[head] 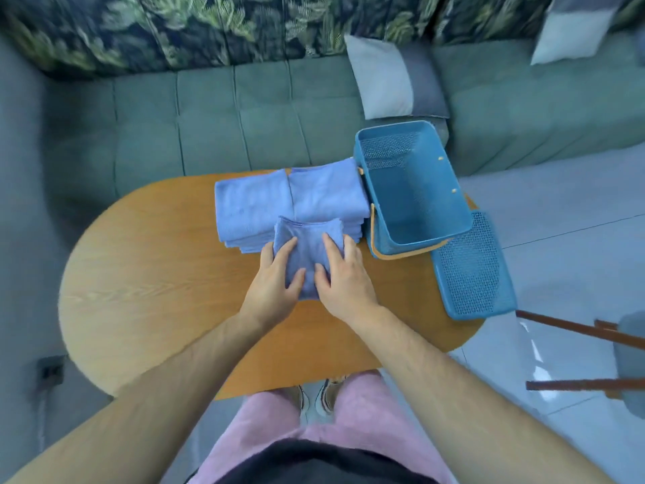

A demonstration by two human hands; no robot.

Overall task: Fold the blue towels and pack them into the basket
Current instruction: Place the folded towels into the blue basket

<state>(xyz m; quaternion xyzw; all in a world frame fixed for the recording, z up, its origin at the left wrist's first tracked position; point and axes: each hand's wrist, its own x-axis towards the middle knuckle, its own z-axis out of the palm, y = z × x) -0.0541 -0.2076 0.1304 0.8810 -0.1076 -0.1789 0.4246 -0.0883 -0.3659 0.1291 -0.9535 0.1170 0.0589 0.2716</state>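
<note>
A small folded blue towel (pixel 307 246) lies on the wooden table (pixel 157 274) in front of me. My left hand (pixel 275 284) grips its left side and my right hand (pixel 343 277) grips its right side, thumbs pinching the near edge. Behind it sit two stacks of folded blue towels: one stack (pixel 249 207) on the left and one stack (pixel 326 193) on the right. A blue perforated basket (pixel 415 218) with an orange handle stands at the table's right end, and nothing is inside it.
The basket's blue perforated lid (pixel 471 270) lies on the table's right edge. A grey-green sofa (pixel 209 117) with cushions (pixel 384 78) runs behind the table. A chair (pixel 621 358) with wooden legs stands on the shiny floor at the right.
</note>
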